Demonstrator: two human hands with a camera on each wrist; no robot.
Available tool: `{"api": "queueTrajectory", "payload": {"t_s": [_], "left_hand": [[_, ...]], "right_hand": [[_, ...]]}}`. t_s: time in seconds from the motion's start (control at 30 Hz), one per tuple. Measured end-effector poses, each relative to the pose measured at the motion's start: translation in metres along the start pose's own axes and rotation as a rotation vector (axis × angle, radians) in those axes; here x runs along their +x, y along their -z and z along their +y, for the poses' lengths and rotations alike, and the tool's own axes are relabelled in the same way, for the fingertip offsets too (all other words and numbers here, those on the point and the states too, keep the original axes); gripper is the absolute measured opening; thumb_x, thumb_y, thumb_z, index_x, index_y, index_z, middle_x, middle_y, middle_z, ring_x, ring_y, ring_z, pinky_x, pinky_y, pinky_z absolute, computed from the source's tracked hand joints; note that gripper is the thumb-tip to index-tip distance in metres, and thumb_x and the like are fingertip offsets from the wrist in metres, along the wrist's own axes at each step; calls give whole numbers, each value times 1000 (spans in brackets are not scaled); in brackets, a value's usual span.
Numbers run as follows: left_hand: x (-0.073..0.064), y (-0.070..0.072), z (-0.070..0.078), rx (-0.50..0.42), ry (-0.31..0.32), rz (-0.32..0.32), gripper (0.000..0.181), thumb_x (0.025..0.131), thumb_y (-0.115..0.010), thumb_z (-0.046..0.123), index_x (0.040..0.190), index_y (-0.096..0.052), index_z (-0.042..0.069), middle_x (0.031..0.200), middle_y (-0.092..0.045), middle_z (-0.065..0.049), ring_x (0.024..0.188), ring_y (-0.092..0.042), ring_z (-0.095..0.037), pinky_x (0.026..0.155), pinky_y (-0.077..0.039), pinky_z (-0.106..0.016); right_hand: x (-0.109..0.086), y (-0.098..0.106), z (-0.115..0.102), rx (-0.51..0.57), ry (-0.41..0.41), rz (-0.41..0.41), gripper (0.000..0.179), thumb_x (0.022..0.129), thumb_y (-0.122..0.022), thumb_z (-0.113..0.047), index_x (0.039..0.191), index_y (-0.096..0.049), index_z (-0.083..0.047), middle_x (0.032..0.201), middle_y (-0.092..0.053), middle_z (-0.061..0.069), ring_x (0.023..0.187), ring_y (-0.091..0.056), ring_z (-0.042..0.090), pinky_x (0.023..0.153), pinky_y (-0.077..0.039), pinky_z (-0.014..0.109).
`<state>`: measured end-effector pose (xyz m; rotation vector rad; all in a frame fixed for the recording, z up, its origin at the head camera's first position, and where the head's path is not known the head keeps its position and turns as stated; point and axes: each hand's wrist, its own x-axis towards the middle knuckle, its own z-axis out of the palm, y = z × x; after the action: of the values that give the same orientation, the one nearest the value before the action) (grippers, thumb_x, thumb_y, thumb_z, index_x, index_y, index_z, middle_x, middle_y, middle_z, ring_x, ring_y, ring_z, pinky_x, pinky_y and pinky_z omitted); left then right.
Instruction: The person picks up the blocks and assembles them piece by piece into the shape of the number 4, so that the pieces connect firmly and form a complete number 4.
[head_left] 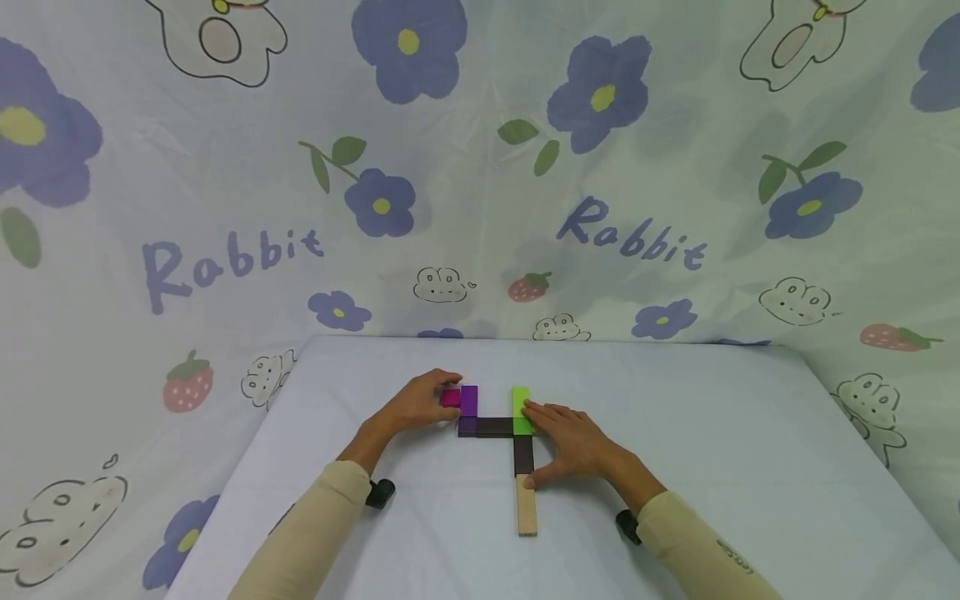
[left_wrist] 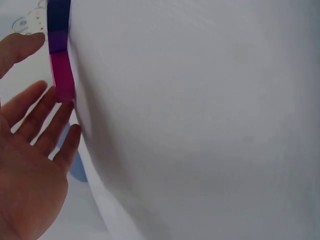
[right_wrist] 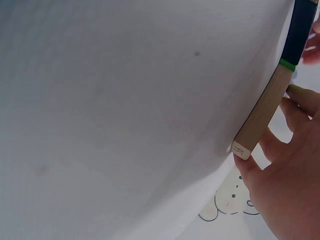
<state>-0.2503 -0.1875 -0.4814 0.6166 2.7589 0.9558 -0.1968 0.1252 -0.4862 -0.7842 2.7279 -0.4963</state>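
Note:
In the head view my left hand is beside a magenta block, its thumb near an upright-laid purple block. The left wrist view shows its fingers spread loosely, some tips at the magenta block. My right hand lies with fingers spread; fingertips touch a lime green block and the thumb touches a pale wooden block. In the right wrist view, right fingers touch a wooden block; I cannot tell whether it is the same one.
Dark blocks join the purple and green ends, and another dark block leads to the wooden one. All lie on a white-covered table. A printed cloth with flowers and rabbits hangs behind.

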Motion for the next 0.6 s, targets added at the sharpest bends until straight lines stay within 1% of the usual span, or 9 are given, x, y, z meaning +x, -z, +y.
{"api": "queueTrajectory", "payload": {"t_s": [0.13,0.27,0.5,0.6], "left_hand": [[-1,0,-3,-8,5,7,63,85,-79,20,140,-56,2,136,-60,-13,130,-53,-34,112,-37,-51],[-1,-3,-5,-9,23,16,60,86,-80,18,139,-57,3,135,-61,-13,129,-54,-32,112,-38,-49],[-2,-2,-4,-20,38,31,54,85,-80,13,135,-61,2,133,-62,-13,128,-54,-34,110,-40,-50],[-2,-3,-5,-8,46,30,52,85,-80,12,133,-63,3,131,-63,-12,127,-55,-34,110,-41,-50]], "right_hand": [[0,0,1,5,4,-2,116,67,-79,-73,159,-34,-18,164,-30,-1,148,-30,32,114,-27,61],[1,-1,2,6,8,-2,116,68,-78,-74,159,-34,-18,164,-30,-1,148,-30,32,114,-27,61],[0,0,3,14,16,-3,115,68,-78,-74,159,-35,-17,164,-30,1,147,-30,34,114,-27,61],[0,-1,3,10,15,-4,115,68,-78,-74,159,-34,-17,164,-31,1,148,-30,33,114,-27,62]]}}
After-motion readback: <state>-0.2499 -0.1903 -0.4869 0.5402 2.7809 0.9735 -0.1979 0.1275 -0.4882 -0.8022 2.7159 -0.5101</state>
